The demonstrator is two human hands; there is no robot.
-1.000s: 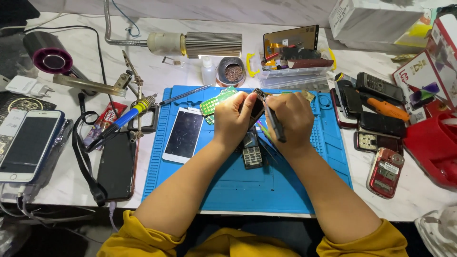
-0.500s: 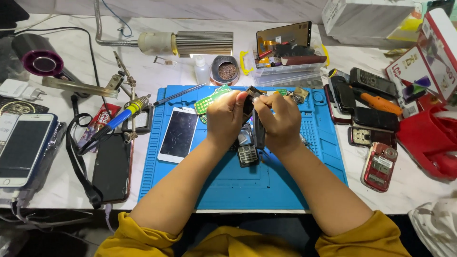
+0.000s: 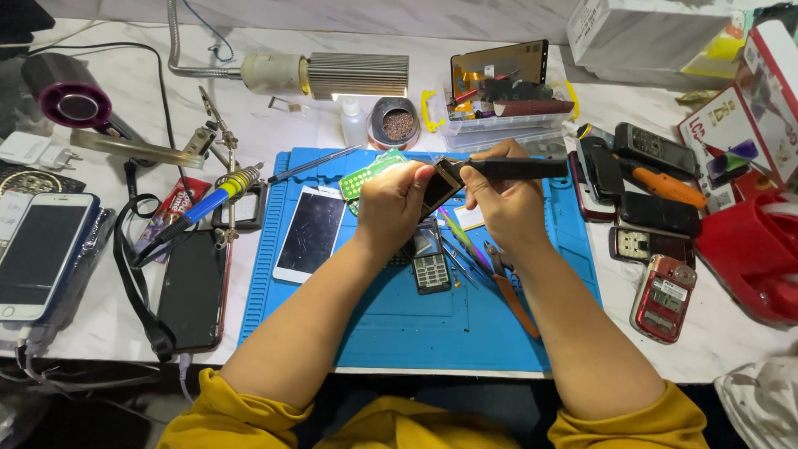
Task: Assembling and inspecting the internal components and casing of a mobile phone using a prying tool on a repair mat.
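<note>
— What are the fingers doing?

— I see the left hand [image 3: 392,204] with its fingers [image 3: 420,176] clamped on a small dark phone part [image 3: 438,185], held up above the blue mat [image 3: 399,316]. The right hand [image 3: 499,199] has its fingers [image 3: 475,170] closed around a black pen-like tool [image 3: 519,169], whose tip meets the top edge of the part. Both hands sit close together, nearly touching.

— And just below them?

— Right under the hands, a small keypad phone [image 3: 431,264] lies flat on the mat, with tweezers [image 3: 457,249] and orange-handled pliers [image 3: 514,295] beside it on the right. To the left on the mat lies a white smartphone [image 3: 311,233], screen up.

— Further out?

— On the white worktop [image 3: 249,116], left of the mat, I make out a soldering iron with a blue and yellow grip [image 3: 212,198] resting in a stand, a black phone [image 3: 193,289], and another white smartphone [image 3: 37,254] at the edge. On the right, several old handsets lie in a cluster, including a red phone [image 3: 663,287]. A lamp [image 3: 328,75] hangs over the far side.
</note>
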